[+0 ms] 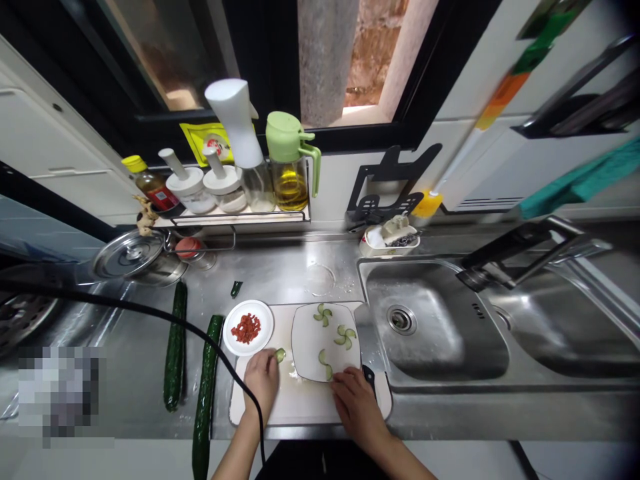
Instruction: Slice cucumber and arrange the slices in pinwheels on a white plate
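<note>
A white squarish plate (pixel 313 333) lies on the cutting board (pixel 287 403), bearing cucumber slices (pixel 345 337) set in two pinwheels and a partial curve near its front edge. My left hand (pixel 263 379) is at the board's left part, its fingers closed on a small cucumber piece (pixel 281 355). At the plate's front right edge, my right hand (pixel 357 400) has its fingers together beside the lowest slice; what they hold, if anything, is hidden. A knife (pixel 370 337) lies right of the plate, its black handle by my right hand. Red bits (pixel 246 328) fill a small round plate (pixel 269 325).
Two whole cucumbers (pixel 175 347) lie at the left, with a lidded pot (pixel 167 267) behind. A rack (pixel 240 217) holds bottles and jars, including a green-topped oil jug (pixel 290 167). The double sink (pixel 440 320) is at the right. A black cable (pixel 150 312) crosses the view.
</note>
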`<action>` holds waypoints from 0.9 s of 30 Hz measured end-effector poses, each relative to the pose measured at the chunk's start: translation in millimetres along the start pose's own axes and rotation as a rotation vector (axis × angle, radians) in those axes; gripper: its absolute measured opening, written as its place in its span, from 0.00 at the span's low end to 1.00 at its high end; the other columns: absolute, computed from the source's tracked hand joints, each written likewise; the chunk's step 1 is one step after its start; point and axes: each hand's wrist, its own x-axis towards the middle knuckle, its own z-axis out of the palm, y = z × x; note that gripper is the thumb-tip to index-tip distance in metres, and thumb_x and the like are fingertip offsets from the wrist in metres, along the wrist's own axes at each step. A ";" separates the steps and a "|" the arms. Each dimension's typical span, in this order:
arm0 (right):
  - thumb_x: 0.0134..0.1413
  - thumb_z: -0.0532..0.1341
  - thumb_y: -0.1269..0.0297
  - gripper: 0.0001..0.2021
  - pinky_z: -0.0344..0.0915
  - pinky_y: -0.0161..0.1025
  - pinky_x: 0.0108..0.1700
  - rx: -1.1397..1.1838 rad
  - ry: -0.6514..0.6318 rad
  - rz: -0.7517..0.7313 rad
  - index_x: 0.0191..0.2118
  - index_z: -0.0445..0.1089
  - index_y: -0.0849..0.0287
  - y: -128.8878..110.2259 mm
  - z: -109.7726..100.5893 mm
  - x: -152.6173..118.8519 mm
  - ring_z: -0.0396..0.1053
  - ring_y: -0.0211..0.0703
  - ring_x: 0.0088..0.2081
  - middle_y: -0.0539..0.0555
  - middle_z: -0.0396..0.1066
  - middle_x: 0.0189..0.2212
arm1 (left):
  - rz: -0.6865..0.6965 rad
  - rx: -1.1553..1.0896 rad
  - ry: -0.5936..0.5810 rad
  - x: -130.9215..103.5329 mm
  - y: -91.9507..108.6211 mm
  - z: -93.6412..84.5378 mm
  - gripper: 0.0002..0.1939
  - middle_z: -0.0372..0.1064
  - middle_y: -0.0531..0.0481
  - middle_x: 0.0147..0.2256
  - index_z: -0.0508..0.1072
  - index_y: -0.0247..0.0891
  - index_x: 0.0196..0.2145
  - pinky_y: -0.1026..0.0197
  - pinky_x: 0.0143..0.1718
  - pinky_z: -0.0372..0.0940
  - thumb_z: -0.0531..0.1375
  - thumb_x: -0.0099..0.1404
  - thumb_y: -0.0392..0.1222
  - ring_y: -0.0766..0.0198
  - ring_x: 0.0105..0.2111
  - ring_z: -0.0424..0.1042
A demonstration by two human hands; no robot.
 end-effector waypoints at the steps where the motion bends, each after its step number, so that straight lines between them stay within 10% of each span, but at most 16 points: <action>1: 0.53 0.55 0.76 0.14 0.65 0.50 0.49 0.000 0.000 -0.001 0.42 0.72 0.58 -0.3 0.2 0.5 0.62 0.51 0.48 0.56 0.72 0.42 | 0.003 0.006 -0.002 -0.2 -0.7 -0.1 0.11 0.75 0.46 0.34 0.74 0.37 0.37 0.58 0.41 0.65 0.52 0.65 0.38 0.60 0.36 0.72; 10: 0.53 0.55 0.75 0.13 0.63 0.49 0.50 0.027 -0.006 0.020 0.41 0.72 0.57 -6.0 -1.7 5.1 0.61 0.50 0.48 0.55 0.72 0.40 | 0.113 0.116 -0.019 4.8 2.6 -5.1 0.10 0.74 0.45 0.34 0.74 0.38 0.36 0.58 0.42 0.63 0.52 0.66 0.37 0.60 0.36 0.70; 16: 0.53 0.55 0.75 0.13 0.64 0.48 0.48 0.077 0.011 0.025 0.40 0.72 0.56 -4.9 -3.3 7.9 0.62 0.50 0.47 0.56 0.72 0.39 | -0.073 -0.093 -0.061 10.7 7.7 -12.0 0.09 0.72 0.48 0.28 0.73 0.38 0.31 0.59 0.35 0.64 0.55 0.63 0.43 0.61 0.29 0.69; 27: 0.52 0.58 0.68 0.11 0.60 0.50 0.50 0.372 0.013 0.135 0.41 0.74 0.55 -7.9 -5.6 61.3 0.66 0.49 0.45 0.55 0.74 0.39 | -0.225 -0.580 -0.450 20.3 56.7 -22.0 0.12 0.73 0.50 0.26 0.78 0.38 0.32 0.65 0.26 0.59 0.60 0.57 0.48 0.67 0.23 0.64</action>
